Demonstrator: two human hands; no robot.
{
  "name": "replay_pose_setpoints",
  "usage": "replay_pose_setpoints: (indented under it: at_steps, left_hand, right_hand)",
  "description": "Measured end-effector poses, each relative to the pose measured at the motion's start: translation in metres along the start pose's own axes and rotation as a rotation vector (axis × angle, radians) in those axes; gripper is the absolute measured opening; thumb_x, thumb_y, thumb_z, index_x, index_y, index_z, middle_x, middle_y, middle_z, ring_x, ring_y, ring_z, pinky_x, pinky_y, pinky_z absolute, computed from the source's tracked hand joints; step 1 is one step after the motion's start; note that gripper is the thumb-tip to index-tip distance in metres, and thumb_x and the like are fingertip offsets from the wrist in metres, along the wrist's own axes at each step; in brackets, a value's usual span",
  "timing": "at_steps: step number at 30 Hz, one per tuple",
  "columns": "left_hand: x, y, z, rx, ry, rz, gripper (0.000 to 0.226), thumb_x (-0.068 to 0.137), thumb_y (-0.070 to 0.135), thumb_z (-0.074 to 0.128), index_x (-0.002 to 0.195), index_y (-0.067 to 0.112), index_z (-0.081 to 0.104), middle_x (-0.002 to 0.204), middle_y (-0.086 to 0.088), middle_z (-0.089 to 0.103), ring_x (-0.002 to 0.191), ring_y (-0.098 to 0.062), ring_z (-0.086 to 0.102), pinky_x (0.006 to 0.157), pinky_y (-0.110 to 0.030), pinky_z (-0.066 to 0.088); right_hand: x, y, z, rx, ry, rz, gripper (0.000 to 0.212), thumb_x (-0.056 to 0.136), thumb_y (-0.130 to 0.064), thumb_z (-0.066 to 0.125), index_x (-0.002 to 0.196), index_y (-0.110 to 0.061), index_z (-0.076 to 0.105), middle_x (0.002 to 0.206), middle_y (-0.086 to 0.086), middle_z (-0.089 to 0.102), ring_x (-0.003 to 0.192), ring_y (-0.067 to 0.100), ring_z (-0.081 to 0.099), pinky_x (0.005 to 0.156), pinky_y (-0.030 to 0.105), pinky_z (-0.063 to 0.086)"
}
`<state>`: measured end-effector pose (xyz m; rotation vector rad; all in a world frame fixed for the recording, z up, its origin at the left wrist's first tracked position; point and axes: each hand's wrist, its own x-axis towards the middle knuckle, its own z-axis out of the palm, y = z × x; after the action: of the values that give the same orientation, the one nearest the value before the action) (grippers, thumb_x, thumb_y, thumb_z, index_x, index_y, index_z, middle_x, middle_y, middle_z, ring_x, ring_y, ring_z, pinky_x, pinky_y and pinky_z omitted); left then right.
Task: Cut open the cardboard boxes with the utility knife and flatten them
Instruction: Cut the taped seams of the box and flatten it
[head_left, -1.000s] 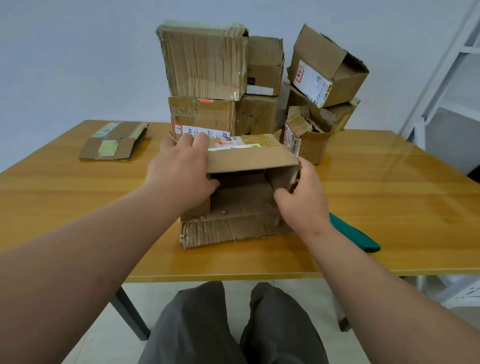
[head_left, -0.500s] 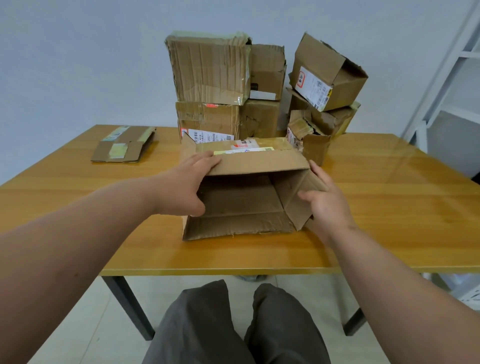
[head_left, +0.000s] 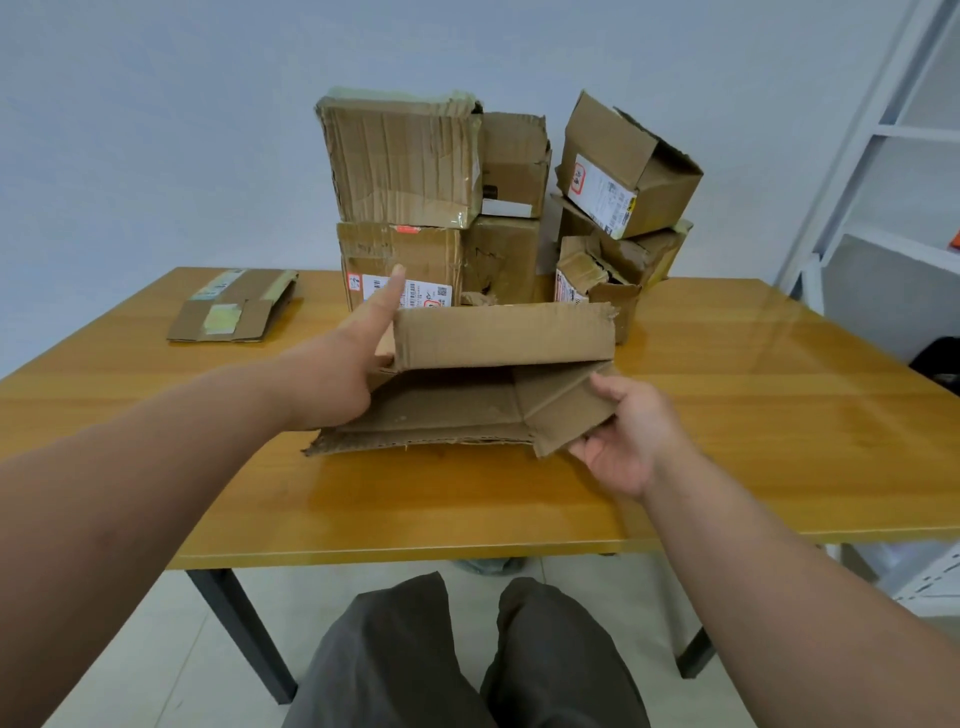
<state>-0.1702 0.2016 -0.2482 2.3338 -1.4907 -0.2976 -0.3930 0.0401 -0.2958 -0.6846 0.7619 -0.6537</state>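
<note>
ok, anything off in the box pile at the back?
Yes. The top right box sits tilted on the crushed boxes beneath it, open end facing right. Top left box is dented and creased. Nothing has spilled.

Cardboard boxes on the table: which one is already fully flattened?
The flattened box lying alone at the table's far left. The others stand stacked in the pile, and the open box between the hands is only half collapsed.

Half-collapsed open cardboard box (head_left: 498, 338) on table
</note>
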Motion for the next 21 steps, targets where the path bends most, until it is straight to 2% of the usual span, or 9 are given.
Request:
replay_pose_setpoints:
  at_steps: [2,4,6,11,14,15,17,19,21]
  left_hand:
    - [-0.003,-0.007,-0.003,-0.033,-0.041,-0.036,0.129,0.081,-0.011,0.058,0.125,0.069,-0.033,0.161,0.005,0.014,0.101,-0.013,0.058,0.074,-0.026,0.052]
    - [-0.008,-0.009,0.001,0.021,-0.154,-0.094,0.109,0.084,-0.009,0.052,0.143,0.059,-0.01,0.146,0.0,0.04,0.115,-0.02,0.054,0.089,-0.035,0.051]
    - [-0.009,-0.005,0.01,0.17,-0.269,-0.107,0.085,0.088,-0.005,0.043,0.146,0.052,0.018,0.122,0.001,0.054,0.104,-0.018,0.055,0.082,-0.033,0.051]
    - [-0.003,0.01,0.02,0.402,-0.359,-0.116,0.084,0.091,-0.002,0.041,0.15,0.047,0.008,0.103,0.002,0.045,0.08,-0.011,0.049,0.053,-0.017,0.038]
    - [-0.003,0.01,0.012,0.485,-0.435,-0.098,0.085,0.093,-0.004,0.04,0.149,0.051,0.006,0.128,0.002,0.047,0.092,-0.012,0.051,0.063,-0.016,0.044]
    - [-0.004,0.011,0.008,0.48,-0.484,-0.093,0.086,0.094,-0.004,0.039,0.147,0.057,0.008,0.146,0.005,0.037,0.109,-0.018,0.05,0.079,-0.021,0.048]
    - [-0.006,0.012,-0.002,0.401,-0.622,-0.107,0.08,0.096,0.003,0.043,0.14,0.066,0.018,0.159,0.015,0.013,0.137,-0.025,0.031,0.108,-0.038,0.036]
    - [-0.007,0.007,-0.008,0.163,-0.699,-0.21,0.062,0.092,0.03,0.057,0.139,0.061,0.031,0.16,0.015,0.009,0.146,-0.025,0.014,0.116,-0.046,0.015]
    - [-0.005,-0.004,-0.009,-0.093,-0.61,-0.332,0.067,0.081,0.059,0.065,0.142,0.046,0.041,0.158,0.007,0.024,0.146,-0.022,0.016,0.116,-0.045,0.01]
  right_hand:
    - [0.0,0.004,0.003,-0.085,0.011,0.013,0.018,0.097,-0.012,0.053,0.115,-0.012,0.053,0.111,0.02,0.069,0.103,0.035,0.066,0.083,0.048,0.057]
    - [0.0,0.006,0.004,-0.126,0.015,0.017,0.017,0.098,-0.009,0.051,0.115,-0.01,0.053,0.108,0.02,0.069,0.101,0.034,0.066,0.076,0.046,0.058]
    - [0.001,0.005,0.002,-0.101,0.014,-0.01,0.016,0.096,-0.005,0.049,0.11,-0.011,0.054,0.107,0.02,0.067,0.101,0.034,0.066,0.071,0.048,0.059]
    - [0.003,-0.002,-0.011,-0.029,0.028,-0.091,0.031,0.07,-0.002,0.047,0.099,-0.007,0.054,0.104,0.02,0.066,0.098,0.035,0.065,0.071,0.048,0.061]
    - [0.004,-0.01,-0.02,0.035,-0.034,-0.053,0.037,0.064,-0.016,0.051,0.1,-0.006,0.056,0.104,0.024,0.072,0.09,0.038,0.07,0.078,0.051,0.058]
    - [0.004,-0.011,-0.02,0.017,-0.039,-0.035,0.036,0.072,-0.021,0.051,0.103,-0.006,0.057,0.102,0.024,0.072,0.088,0.038,0.072,0.08,0.051,0.057]
    - [0.005,-0.01,-0.016,-0.108,0.009,-0.011,0.035,0.088,-0.038,0.052,0.109,-0.011,0.059,0.094,0.018,0.075,0.084,0.035,0.073,0.074,0.046,0.059]
    - [0.006,-0.004,-0.008,-0.429,0.075,-0.061,0.032,0.092,-0.043,0.057,0.107,-0.016,0.064,0.089,0.008,0.076,0.081,0.027,0.074,0.066,0.036,0.059]
    - [0.007,0.004,-0.002,-0.908,0.125,-0.207,0.024,0.089,-0.031,0.066,0.106,-0.015,0.061,0.093,0.0,0.072,0.086,0.02,0.069,0.07,0.036,0.058]
